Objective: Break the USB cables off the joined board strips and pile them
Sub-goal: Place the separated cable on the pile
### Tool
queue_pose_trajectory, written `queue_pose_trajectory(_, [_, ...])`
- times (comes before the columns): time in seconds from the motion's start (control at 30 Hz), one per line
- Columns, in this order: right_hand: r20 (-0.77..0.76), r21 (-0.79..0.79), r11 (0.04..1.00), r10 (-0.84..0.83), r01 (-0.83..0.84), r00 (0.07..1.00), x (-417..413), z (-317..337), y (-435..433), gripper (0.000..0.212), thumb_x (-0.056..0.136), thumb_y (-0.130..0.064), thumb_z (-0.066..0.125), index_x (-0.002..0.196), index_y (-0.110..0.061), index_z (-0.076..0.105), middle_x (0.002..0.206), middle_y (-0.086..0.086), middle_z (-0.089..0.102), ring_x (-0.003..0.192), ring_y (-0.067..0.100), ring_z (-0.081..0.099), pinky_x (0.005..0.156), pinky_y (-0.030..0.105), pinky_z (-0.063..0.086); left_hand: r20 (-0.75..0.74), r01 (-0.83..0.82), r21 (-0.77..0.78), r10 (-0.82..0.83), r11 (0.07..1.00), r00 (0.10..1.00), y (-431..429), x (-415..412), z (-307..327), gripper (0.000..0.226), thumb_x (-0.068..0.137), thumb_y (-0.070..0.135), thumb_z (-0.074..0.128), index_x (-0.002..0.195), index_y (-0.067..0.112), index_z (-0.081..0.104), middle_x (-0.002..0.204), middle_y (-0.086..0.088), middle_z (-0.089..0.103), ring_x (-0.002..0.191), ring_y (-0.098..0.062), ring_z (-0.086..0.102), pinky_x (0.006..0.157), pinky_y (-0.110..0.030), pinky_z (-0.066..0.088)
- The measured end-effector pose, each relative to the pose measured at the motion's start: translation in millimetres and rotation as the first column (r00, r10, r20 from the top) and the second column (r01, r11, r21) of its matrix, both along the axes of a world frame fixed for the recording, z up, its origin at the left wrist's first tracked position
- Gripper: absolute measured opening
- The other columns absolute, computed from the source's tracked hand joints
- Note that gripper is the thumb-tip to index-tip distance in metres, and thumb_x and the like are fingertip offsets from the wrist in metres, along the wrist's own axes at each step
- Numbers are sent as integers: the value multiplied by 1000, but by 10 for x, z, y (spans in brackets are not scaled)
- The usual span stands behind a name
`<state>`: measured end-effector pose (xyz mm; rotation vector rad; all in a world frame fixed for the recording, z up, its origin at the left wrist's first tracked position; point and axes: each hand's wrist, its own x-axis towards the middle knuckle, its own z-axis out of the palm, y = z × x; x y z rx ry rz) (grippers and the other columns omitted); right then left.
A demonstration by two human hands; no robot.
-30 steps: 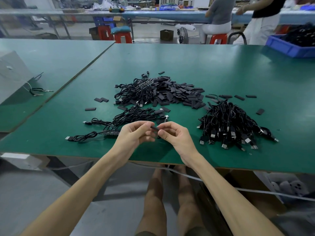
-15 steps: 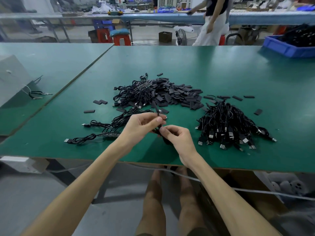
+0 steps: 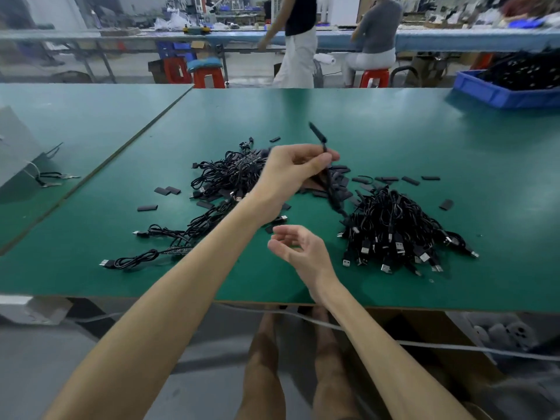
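My left hand [image 3: 295, 171] is raised over the green table [image 3: 394, 140] and pinches a black USB cable [image 3: 328, 183]. One blurred end of the cable sticks up past my fingers; the rest hangs down toward the pile of separated cables [image 3: 397, 228] at the right. My right hand [image 3: 298, 247] hovers lower, near the table's front edge, fingers loosely curled and holding nothing. A tangle of cables on board strips [image 3: 224, 177] lies behind my left forearm, with several more joined cables [image 3: 157, 250] at the front left. Small black snapped-off pieces [image 3: 342, 180] lie scattered in the middle.
A blue bin [image 3: 503, 92] with black cables stands at the back right corner. A grey box [image 3: 15, 147] with a few cables sits on the neighbouring table at left. Two people and red stools are at the bench beyond the table.
My hands have parted. The left hand rose up and to the right with the cable; the right hand let go and stayed low, now holding nothing.
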<state>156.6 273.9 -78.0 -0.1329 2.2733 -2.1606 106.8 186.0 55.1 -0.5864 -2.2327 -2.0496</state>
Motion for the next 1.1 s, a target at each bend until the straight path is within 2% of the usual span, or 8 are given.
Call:
queue_pose_trajectory(0.13, [-28, 21, 999, 25, -25, 999, 46, -2, 14, 15, 93, -18, 76, 107, -16, 73, 102, 4, 77, 97, 20, 70, 90, 35, 57, 145, 154, -60, -144, 986, 979, 646, -214, -51, 18, 95, 10, 69, 108, -1, 74, 97, -12, 74, 81, -15, 68, 72, -33, 63])
queue_pose_trajectory(0.27, [60, 36, 999, 17, -19, 998, 28, -59, 21, 30, 101, 2, 51, 128, 12, 57, 120, 31, 64, 101, 35, 63, 85, 38, 57, 195, 151, -205, -110, 967, 974, 1180, -398, -286, 24, 91, 10, 74, 103, -10, 72, 84, -12, 66, 74, -18, 65, 75, -36, 63])
queue_pose_trajectory(0.43, [89, -145, 989, -14, 26, 996, -2, -71, 0, 17, 98, 12, 55, 110, 7, 66, 97, 18, 68, 76, 15, 67, 66, 26, 54, 107, -12, -297, 46, 955, 993, 1299, -435, -546, 26, 92, 24, 75, 99, -1, 75, 82, -9, 70, 71, -11, 57, 71, -24, 46])
queue_pose_trajectory(0.57, [60, -53, 999, 2, 1, 998, -40, -107, -6, 12, 94, 12, 55, 102, 15, 64, 96, 36, 66, 78, 37, 60, 69, 39, 46, -12, 14, -431, -21, 902, 1000, 1135, -450, -553, 30, 94, 31, 71, 110, 6, 76, 90, -13, 71, 85, -20, 58, 83, -34, 50])
queue_pose_trajectory(0.63, [89, -70, 998, 1, 5, 996, -55, -123, -35, 15, 95, 14, 50, 102, 25, 56, 95, 46, 58, 75, 46, 52, 68, 41, 40, -21, 1, -432, -12, 902, 1000, 1083, -455, -553, 29, 94, 29, 72, 113, 7, 75, 77, -1, 62, 70, -8, 50, 68, -29, 45])
queue_pose_trajectory(0.83, [114, -88, 996, 35, -25, 993, 4, -17, -55, 13, 94, 9, 65, 107, 11, 66, 83, 12, 67, 61, 9, 63, 57, 21, 51, 96, -50, -268, 78, 962, 992, 1185, -364, -633, 29, 97, 23, 68, 111, -2, 73, 71, -2, 70, 48, 4, 60, 55, -10, 50])
queue_pose_trajectory(1.0, [30, 113, 993, 25, -29, 999, -7, -67, -14, 15, 91, 6, 58, 95, 20, 57, 92, 40, 63, 78, 53, 53, 66, 55, 53, -18, -75, -228, 73, 971, 997, 838, -285, -461, 23, 102, 8, 57, 119, 2, 71, 93, -10, 74, 77, -16, 74, 72, -23, 61])
queue_pose_trajectory(1.1, [-10, 172, 985, 11, -9, 1000, -14, -31, -16, 12, 92, -14, 72, 81, -17, 71, 70, -11, 70, 69, 8, 64, 68, 26, 51, -196, -133, -395, 58, 909, 979, 327, -189, -428, 16, 98, 15, 64, 109, 15, 76, 93, 0, 71, 79, -7, 70, 74, -15, 54])
